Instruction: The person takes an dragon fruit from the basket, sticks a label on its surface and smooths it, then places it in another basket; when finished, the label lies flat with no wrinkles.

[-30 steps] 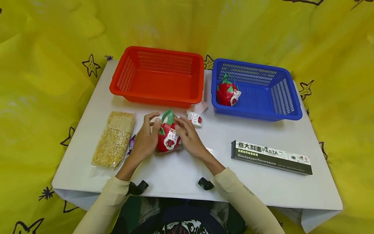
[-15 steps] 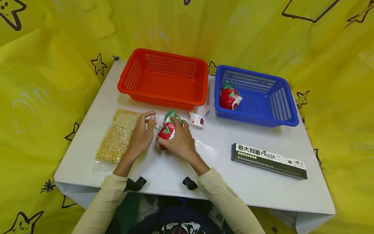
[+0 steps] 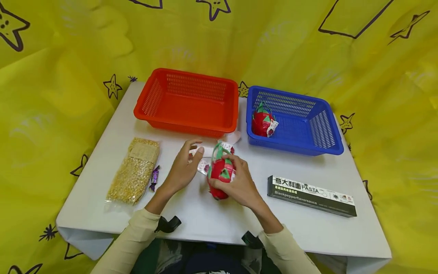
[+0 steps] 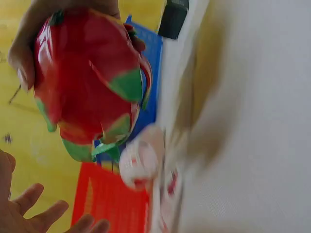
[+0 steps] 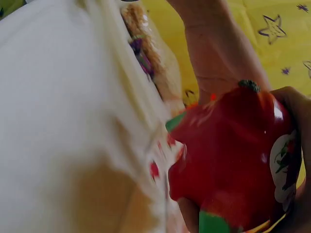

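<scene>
My right hand (image 3: 241, 184) grips a red dragon-fruit-shaped package (image 3: 219, 173) with green leaf tips and a green loop handle. In the left wrist view its glossy red underside (image 4: 85, 73) shows above the tabletop, and fingers wrap its sides. A white label with a fruit picture (image 5: 283, 167) is on its side in the right wrist view. Just left of the package is my left hand (image 3: 183, 167), fingers spread apart and holding nothing. White printed labels (image 3: 203, 166) lie behind the package, between the hands, partly hidden by it.
At the back stand a red basket (image 3: 184, 131) and a blue basket (image 3: 280, 146); a second dragon-fruit package (image 3: 262, 121) lies in the blue one. A bag of corn kernels (image 3: 135, 171) and a purple-wrapped candy (image 3: 154, 178) lie left, a pasta box (image 3: 311, 196) right.
Both hands were at the package a second ago. My right hand has since wrapped round it and brought it right and nearer the body, uncovering labels. My left hand has come away from it.
</scene>
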Demonstrator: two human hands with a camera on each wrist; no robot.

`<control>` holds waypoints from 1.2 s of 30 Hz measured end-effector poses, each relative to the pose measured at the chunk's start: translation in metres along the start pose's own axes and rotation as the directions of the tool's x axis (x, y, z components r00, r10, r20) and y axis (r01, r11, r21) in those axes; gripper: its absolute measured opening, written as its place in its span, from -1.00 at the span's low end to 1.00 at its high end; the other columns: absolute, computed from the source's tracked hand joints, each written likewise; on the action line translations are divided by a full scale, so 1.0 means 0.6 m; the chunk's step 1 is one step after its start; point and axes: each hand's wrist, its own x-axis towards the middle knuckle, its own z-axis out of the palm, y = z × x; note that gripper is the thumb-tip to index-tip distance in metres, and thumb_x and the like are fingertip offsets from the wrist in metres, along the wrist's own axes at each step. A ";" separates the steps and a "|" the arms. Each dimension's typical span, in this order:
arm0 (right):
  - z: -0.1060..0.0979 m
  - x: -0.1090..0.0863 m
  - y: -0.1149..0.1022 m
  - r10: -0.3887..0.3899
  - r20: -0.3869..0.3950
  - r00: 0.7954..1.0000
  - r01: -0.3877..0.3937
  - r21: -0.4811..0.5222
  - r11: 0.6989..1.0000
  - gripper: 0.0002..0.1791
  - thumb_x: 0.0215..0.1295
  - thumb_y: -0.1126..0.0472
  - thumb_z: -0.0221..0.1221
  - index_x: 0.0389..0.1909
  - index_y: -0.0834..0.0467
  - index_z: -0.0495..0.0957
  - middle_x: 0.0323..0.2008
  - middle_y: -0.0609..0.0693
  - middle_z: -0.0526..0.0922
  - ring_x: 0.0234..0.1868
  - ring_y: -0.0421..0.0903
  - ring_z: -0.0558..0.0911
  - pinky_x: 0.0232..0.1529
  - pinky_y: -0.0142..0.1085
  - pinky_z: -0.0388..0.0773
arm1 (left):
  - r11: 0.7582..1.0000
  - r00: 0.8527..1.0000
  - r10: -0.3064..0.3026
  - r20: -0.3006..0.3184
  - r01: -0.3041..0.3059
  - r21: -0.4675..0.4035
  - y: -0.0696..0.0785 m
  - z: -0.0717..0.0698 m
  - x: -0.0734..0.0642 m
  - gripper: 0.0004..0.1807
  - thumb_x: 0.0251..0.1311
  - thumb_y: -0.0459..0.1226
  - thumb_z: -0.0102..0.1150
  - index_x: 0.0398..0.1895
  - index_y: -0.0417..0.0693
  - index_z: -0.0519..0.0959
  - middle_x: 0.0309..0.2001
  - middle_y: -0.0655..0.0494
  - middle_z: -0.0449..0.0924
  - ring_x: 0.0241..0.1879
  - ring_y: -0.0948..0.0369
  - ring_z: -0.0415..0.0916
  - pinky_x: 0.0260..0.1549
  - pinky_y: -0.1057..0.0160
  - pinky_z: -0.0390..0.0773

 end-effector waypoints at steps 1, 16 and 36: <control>-0.021 -0.011 0.007 -0.002 0.006 1.000 0.002 0.010 1.000 -0.11 0.06 -0.19 0.51 0.41 -0.15 0.36 0.31 0.16 0.36 0.19 0.14 0.54 -0.07 -0.07 0.74 | 1.000 0.999 0.012 0.030 -0.011 -0.010 0.007 0.013 0.004 -0.50 0.65 -0.03 -0.04 0.50 0.00 0.35 0.48 -0.06 0.39 0.44 -0.14 0.36 0.24 -0.20 0.53; -0.353 0.039 0.012 -0.083 -0.132 0.988 0.070 -0.096 0.993 -0.08 0.35 0.02 0.40 0.57 0.05 0.07 0.47 0.31 0.22 0.30 0.38 0.47 -0.09 -0.05 0.78 | 0.980 0.970 0.173 0.171 -0.187 0.067 0.098 0.196 0.221 -0.46 0.52 -0.24 0.08 0.52 -0.03 0.35 0.65 -0.08 0.09 0.61 -0.05 0.03 0.50 -0.22 0.29; -0.402 0.262 0.122 0.049 0.148 0.988 0.021 -0.435 0.900 -0.13 0.25 0.00 0.46 0.37 0.17 0.14 0.27 0.48 0.16 0.25 0.38 0.35 0.12 0.20 0.67 | 0.988 0.990 0.096 -0.102 -0.082 0.130 0.054 0.290 0.308 -0.42 0.48 -0.26 0.09 0.54 0.00 0.36 0.69 -0.06 0.02 0.66 -0.02 -0.09 0.56 -0.22 0.18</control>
